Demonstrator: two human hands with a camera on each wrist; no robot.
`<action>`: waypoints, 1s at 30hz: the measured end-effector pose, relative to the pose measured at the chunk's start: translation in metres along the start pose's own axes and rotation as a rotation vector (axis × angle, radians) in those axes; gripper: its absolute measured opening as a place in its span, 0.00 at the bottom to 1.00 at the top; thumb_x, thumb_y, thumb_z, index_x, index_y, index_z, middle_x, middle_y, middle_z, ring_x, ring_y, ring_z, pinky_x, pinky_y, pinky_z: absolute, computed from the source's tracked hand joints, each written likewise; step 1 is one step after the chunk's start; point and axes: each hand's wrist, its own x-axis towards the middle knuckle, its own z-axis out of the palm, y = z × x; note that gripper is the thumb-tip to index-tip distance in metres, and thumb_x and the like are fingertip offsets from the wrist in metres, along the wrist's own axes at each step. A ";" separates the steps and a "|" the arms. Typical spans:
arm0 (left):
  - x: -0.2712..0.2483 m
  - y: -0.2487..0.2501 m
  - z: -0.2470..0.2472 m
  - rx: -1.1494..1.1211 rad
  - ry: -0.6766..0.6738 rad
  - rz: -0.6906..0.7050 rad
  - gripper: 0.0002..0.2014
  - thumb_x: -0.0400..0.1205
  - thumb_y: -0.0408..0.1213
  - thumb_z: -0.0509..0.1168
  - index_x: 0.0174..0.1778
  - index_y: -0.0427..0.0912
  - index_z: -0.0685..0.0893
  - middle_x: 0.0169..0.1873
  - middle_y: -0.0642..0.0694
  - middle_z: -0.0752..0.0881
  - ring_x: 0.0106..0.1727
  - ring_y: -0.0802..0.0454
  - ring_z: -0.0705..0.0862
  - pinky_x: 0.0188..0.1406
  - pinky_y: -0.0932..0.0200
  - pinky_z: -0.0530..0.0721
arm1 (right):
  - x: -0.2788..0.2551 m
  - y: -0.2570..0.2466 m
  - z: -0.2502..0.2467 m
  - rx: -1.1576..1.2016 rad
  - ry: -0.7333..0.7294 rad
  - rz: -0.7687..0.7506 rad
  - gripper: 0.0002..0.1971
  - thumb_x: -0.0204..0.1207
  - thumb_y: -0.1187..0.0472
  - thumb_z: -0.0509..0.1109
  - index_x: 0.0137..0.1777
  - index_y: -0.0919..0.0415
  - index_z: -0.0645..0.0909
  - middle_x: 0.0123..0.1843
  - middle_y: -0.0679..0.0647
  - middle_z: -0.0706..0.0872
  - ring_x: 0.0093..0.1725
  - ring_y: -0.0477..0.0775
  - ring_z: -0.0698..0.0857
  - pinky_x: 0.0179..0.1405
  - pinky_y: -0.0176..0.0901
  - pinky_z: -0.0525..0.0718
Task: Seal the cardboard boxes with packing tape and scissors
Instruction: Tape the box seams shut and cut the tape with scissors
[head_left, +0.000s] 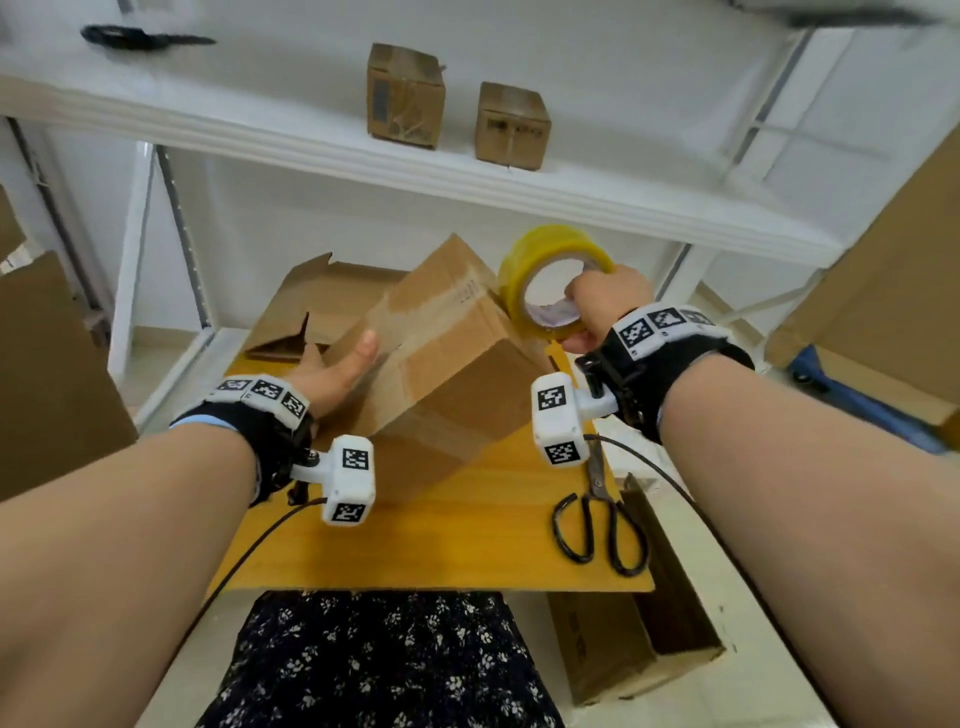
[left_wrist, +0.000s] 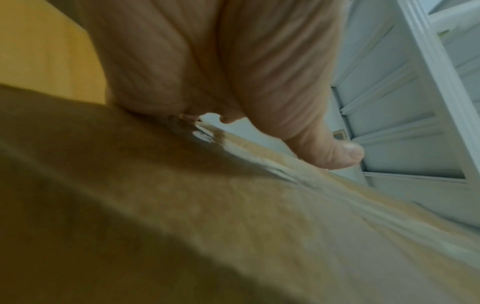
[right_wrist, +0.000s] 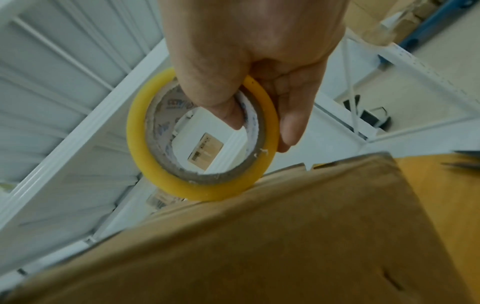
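left hand (head_left: 332, 371): fingers straight, palm pressed on left side of tilted cardboard box (head_left: 441, 358) | right hand (head_left: 605, 306): clamped round yellow tape roll (head_left: 550, 280), thumb through its core, roll touching box's far right edge | scissors (head_left: 602, 512): lying on tabletop (head_left: 467, 545), near right | two small boxes (head_left: 511, 127): on far shelf

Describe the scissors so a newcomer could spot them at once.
Start at the yellow-orange table in front of the person, where a large cardboard box stands tilted. Go to the table's near right corner: the scissors lie flat there, untouched. Black loop handles and metal blades make them the only dark tool on the tabletop.
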 end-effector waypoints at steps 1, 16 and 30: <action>-0.004 -0.004 0.003 -0.022 -0.032 0.003 0.61 0.64 0.82 0.51 0.86 0.48 0.42 0.84 0.38 0.55 0.81 0.33 0.63 0.77 0.34 0.64 | -0.003 -0.004 0.002 -0.034 -0.006 -0.013 0.06 0.75 0.59 0.67 0.39 0.52 0.73 0.51 0.59 0.83 0.56 0.65 0.89 0.49 0.57 0.92; -0.028 0.046 -0.058 -0.397 -0.166 0.516 0.47 0.57 0.65 0.81 0.72 0.78 0.67 0.79 0.46 0.69 0.79 0.43 0.68 0.78 0.36 0.64 | -0.064 -0.083 0.077 -0.315 -0.134 -0.315 0.04 0.73 0.60 0.65 0.44 0.61 0.77 0.41 0.62 0.89 0.38 0.65 0.91 0.44 0.62 0.92; -0.013 0.017 -0.070 -0.017 -0.045 0.370 0.70 0.50 0.64 0.74 0.86 0.52 0.45 0.86 0.45 0.47 0.85 0.47 0.52 0.83 0.42 0.55 | -0.066 -0.081 0.100 -0.123 -0.245 -0.273 0.12 0.84 0.61 0.63 0.65 0.56 0.67 0.48 0.55 0.77 0.44 0.60 0.86 0.36 0.56 0.93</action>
